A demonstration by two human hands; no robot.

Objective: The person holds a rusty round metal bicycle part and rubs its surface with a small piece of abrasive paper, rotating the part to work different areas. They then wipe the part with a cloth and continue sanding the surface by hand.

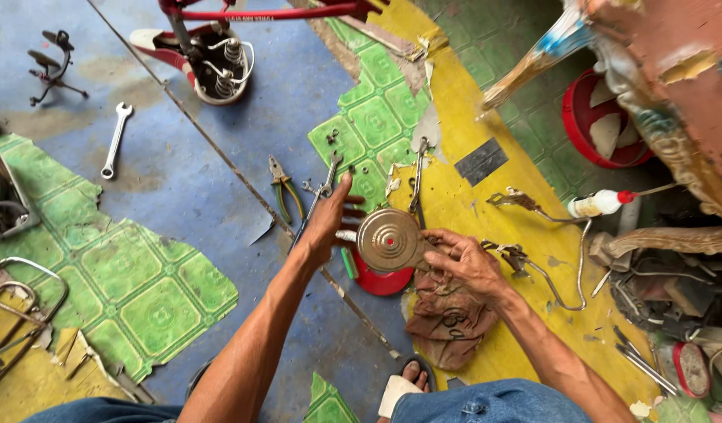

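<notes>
Head view: looking down past both forearms to a floor of worn blue, green and yellow covering.
Right hand (464,258): fingers curled around the right edge of a round metal disc (389,240); a closed grasp, thumb over the rim, the disc held up off the floor with its face toward the camera.
Disc: dull grey-brown, ringed with raised circles, a small red dot at its centre; it sits just left of the right hand's fingers and between the two hands.
Left hand (330,223): open, fingers spread and pointing away from the body, holding nothing; its thumb side lies just beside the disc's left edge, and whether it touches the disc cannot be told.
Under the grip: a red round cap (380,282) on the floor, partly hidden by the disc, with a small green piece (349,264) at its left.
Below the right hand: a crumpled brown rag (447,317), reaching down toward a sandalled foot (404,385).
Beyond the left fingertips: an open-end spanner (323,184), and left of it green-handled pliers (283,188).
Beyond the disc: a long metal link piece (417,176) lying on the yellow strip.
Right of the grip: bent wire brackets (533,235) and a white squeeze bottle with a red tip (600,204).
Far from the grip, upper left: a silver wrench (116,139) on the blue floor, and a bicycle saddle underside with springs (220,66).
Far right: a red bowl-shaped part (604,121) beside painted wooden furniture.
</notes>
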